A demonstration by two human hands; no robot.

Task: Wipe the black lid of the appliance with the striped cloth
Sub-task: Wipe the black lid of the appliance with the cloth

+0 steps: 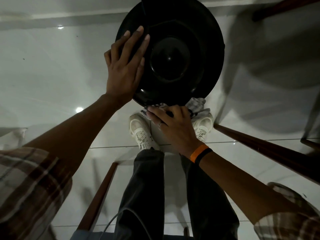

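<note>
While our left hand (124, 71) lies flat and open on the black lid (170, 54) to steady it, our right hand (174, 125), fingers curled, presses the striped cloth (197, 105) against the lid's near rim to wipe it.

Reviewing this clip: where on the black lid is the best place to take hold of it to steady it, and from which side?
Probably the rim of the black lid, from the left. It is a wide, smooth dome with no visible handle, so an open palm spread over the edge suits it, as the left hand does now. The near edge is taken by the right hand pressing the striped cloth.
</note>
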